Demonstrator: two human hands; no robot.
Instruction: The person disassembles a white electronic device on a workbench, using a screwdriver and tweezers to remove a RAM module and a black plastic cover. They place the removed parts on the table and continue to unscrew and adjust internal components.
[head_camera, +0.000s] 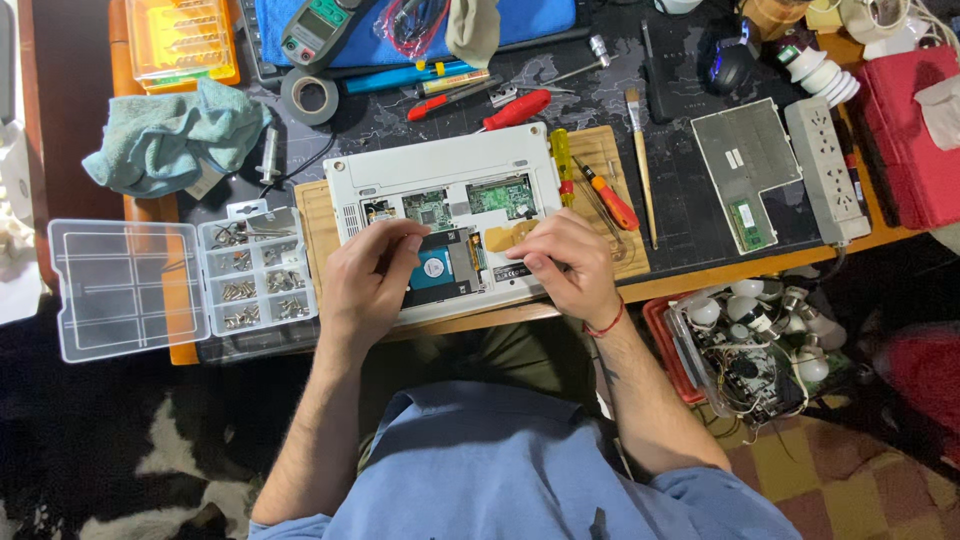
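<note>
while both hands sit on the opened white laptop (445, 175), i watch the hard drive (437, 268) in its bay near the front edge, blue label up, partly covered by my left hand (368, 275). that hand is curled, fingers pressing on the drive's upper edge, holding it down rather than wrapped around it. my right hand (565, 265) is loosely clenched on the laptop's front right corner; something thin may be pinched in its fingertips, but i cannot tell what. the green circuit boards (500, 195) lie bare just behind the drive.

the laptop rests on a wooden board (620, 255) on the counter (690, 215). beside my right hand lie a yellow screwdriver (560, 155), an orange screwdriver (612, 200) and a paintbrush (642, 160). a grey cover plate (745, 165) sits well apart on the right beside a power strip (825, 170). left of the laptop stands an open clear screw box (255, 270), its lid (125, 285) flapped out over the counter edge.

what worries me: if the drive is levered upward instead of slid flat, its connector could bend. a slipping finger could brush the bare boards. the screw box hangs near the edge, so an elbow nudge could spill it, and the loose screwdrivers could roll onto the open boards.
</note>
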